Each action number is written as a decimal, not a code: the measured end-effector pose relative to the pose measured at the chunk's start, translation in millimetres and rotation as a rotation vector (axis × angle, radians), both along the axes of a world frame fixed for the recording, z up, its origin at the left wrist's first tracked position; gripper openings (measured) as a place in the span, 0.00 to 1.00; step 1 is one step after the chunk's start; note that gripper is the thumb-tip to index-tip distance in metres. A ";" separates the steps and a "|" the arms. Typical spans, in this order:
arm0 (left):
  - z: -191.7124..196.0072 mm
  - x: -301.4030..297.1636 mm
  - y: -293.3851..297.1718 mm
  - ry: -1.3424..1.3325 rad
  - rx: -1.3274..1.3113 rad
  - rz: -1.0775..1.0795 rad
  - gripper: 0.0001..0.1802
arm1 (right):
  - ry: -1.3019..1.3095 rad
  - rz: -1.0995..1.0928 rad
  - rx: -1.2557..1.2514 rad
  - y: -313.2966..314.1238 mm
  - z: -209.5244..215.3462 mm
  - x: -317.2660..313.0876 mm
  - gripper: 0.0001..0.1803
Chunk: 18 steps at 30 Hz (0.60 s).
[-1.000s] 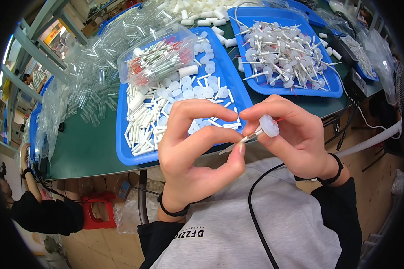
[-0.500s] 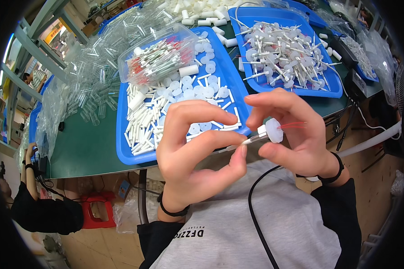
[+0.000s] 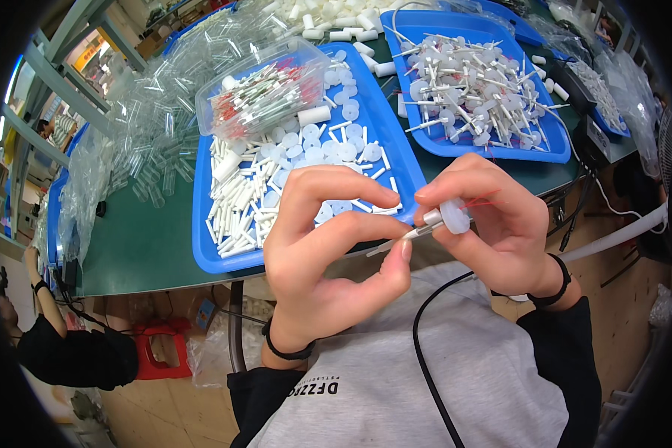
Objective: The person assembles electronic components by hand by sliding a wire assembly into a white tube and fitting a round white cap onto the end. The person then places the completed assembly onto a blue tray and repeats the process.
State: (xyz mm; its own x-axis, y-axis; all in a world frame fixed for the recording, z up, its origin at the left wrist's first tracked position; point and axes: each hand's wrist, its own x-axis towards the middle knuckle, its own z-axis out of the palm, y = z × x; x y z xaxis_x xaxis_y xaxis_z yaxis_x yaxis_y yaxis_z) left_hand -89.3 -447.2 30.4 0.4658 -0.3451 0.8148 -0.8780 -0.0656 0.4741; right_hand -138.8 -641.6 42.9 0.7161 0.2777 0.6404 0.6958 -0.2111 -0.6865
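Observation:
In front of my body, my left hand (image 3: 321,257) pinches a thin stem (image 3: 381,248), white and partly clear, between thumb and forefinger. On the stem's right end sits a translucent white plastic disc (image 3: 455,217) with fine red wires (image 3: 484,200) trailing from it. A short white tube (image 3: 431,216) lies beside the stem, against the disc. My right hand (image 3: 504,228) has its forefinger and thumb closed around the tube and stem just before the disc. The other right fingers curl behind, partly hidden.
A blue tray (image 3: 201,224) holds white tubes, discs and a clear box (image 3: 317,63) of red-wired parts. Another blue tray (image 3: 493,154) is heaped with disc-and-stem pieces. Clear plastic tubes (image 3: 153,149) lie left on the green table (image 3: 138,257). A black cable (image 3: 425,358) crosses my shirt.
My right forefinger and thumb have closed in on the short tube and stem. The disc has tilted and shifted slightly left. My left hand keeps its pinch.

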 end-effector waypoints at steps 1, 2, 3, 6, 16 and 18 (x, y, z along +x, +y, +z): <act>-0.5 0.2 -0.3 0.033 -0.020 -0.015 0.12 | -0.011 0.005 -0.008 -0.2 0.0 0.6 0.19; -0.6 0.2 0.6 0.033 -0.020 -0.014 0.12 | -0.022 0.011 -0.015 -0.3 -0.1 1.1 0.19; -0.7 0.0 2.4 0.058 0.008 -0.037 0.10 | -0.021 0.013 -0.015 -0.3 -0.9 1.9 0.19; -0.7 1.2 3.3 0.107 0.032 -0.095 0.08 | -0.034 0.035 0.012 -0.9 -3.1 2.7 0.17; -1.6 -0.2 3.9 0.103 0.007 -0.124 0.09 | -0.073 0.128 0.040 -0.3 -3.4 5.0 0.15; -1.0 -1.4 2.3 0.058 0.014 -0.092 0.10 | -0.057 0.132 0.053 0.3 -4.0 4.1 0.15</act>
State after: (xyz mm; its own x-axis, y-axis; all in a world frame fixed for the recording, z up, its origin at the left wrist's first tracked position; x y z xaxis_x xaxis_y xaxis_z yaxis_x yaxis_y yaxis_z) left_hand -90.7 -444.9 29.4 0.4779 -0.3998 0.7822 -0.8516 0.0074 0.5241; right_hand -134.7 -641.3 38.9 0.6376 0.3319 0.6952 0.7533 -0.0799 -0.6528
